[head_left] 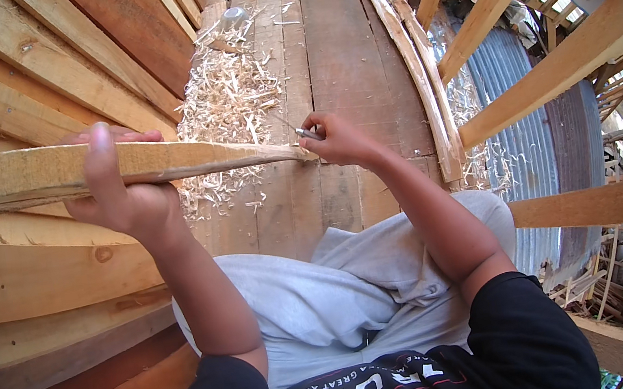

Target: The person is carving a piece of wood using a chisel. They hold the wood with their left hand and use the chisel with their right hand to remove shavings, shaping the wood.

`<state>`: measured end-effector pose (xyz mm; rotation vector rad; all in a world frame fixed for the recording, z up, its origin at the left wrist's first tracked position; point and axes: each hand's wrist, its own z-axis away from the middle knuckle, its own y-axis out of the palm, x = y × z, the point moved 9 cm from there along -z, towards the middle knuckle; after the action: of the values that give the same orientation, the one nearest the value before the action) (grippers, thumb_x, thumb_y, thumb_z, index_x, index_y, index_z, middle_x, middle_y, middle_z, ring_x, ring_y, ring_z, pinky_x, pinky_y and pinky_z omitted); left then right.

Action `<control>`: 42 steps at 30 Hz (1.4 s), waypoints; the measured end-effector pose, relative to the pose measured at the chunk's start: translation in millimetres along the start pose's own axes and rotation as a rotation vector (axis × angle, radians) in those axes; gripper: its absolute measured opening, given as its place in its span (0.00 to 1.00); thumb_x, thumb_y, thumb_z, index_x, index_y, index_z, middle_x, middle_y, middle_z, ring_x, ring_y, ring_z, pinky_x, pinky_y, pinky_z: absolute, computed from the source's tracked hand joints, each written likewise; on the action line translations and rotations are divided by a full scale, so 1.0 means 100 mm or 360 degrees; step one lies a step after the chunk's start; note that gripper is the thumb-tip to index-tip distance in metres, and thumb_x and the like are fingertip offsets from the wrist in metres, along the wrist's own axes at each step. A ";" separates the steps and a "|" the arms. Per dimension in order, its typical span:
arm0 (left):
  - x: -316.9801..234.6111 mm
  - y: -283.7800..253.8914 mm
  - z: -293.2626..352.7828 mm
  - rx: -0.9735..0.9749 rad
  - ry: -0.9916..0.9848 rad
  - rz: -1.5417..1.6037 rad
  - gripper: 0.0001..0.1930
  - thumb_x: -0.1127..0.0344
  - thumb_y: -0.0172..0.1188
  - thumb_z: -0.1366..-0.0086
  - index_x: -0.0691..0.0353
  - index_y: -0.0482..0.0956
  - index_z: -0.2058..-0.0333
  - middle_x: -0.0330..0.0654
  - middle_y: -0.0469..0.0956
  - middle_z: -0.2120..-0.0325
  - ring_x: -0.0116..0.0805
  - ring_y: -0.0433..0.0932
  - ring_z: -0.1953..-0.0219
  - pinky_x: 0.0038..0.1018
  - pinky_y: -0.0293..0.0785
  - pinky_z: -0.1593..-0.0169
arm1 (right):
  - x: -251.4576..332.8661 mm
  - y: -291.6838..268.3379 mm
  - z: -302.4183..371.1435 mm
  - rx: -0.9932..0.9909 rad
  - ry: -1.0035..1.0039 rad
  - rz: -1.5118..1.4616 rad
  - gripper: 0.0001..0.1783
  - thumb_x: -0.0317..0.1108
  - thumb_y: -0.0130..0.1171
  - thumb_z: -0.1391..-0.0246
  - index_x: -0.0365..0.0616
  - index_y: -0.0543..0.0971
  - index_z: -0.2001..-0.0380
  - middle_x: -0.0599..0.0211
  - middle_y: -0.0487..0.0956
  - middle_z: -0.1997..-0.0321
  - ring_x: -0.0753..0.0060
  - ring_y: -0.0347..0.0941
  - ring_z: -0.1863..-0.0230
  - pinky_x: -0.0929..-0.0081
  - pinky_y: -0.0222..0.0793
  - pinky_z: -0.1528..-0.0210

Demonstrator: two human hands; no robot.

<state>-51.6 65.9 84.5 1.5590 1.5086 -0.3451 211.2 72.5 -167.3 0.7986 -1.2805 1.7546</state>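
Observation:
A long piece of wood [12,180] reaches in from the left edge and tapers to a narrow tip near the middle of the view. My left hand [133,200] is wrapped round it from below, thumb over the near face and fingers over the far side. A small knife [308,133] with a thin blade is closed in my right hand [342,141], just beyond the narrow tip. Its blade points away to the upper left. Whether the knife touches the wood, I cannot tell.
Curled wood shavings [229,118] lie heaped on the plank floor [341,49], with a clear cup-like object [235,16] at their far end. Boards [45,276] line the left. Two long peeled poles [412,54] lie to the right, before wooden rails [558,91] and corrugated metal sheets [516,111].

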 end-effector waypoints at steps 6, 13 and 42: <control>-0.13 0.14 0.06 0.0200 0.0210 0.0152 0.22 0.69 0.55 0.44 0.68 0.63 0.51 0.45 0.70 0.78 0.32 0.70 0.83 0.25 0.72 0.79 | -0.28 0.13 -0.06 0.0104 0.0321 0.0002 0.22 0.46 0.55 0.40 0.33 0.77 0.60 0.61 0.76 0.77 0.72 0.72 0.79 0.69 0.66 0.78; -0.15 0.34 0.02 0.0623 0.0029 0.0213 0.27 0.68 0.49 0.50 0.68 0.62 0.48 0.48 0.70 0.69 0.43 0.72 0.62 0.38 0.71 0.57 | -0.67 0.31 0.21 0.0088 0.0807 -0.0428 0.24 0.51 0.47 0.37 0.38 0.75 0.69 0.70 0.65 0.85 0.78 0.58 0.86 0.73 0.52 0.86; -0.12 0.31 0.03 0.0577 -0.0075 0.0532 0.18 0.74 0.51 0.53 0.65 0.65 0.60 0.46 0.66 0.78 0.36 0.67 0.75 0.32 0.66 0.65 | 0.54 0.08 0.39 -0.0404 0.0043 -0.0010 0.29 0.44 0.39 0.41 0.24 0.75 0.77 0.31 0.75 0.73 0.37 0.77 0.65 0.52 0.70 0.59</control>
<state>-24.7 61.5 104.4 2.0376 1.1638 -0.4750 180.1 47.1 -114.3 0.6304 -1.4455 1.5532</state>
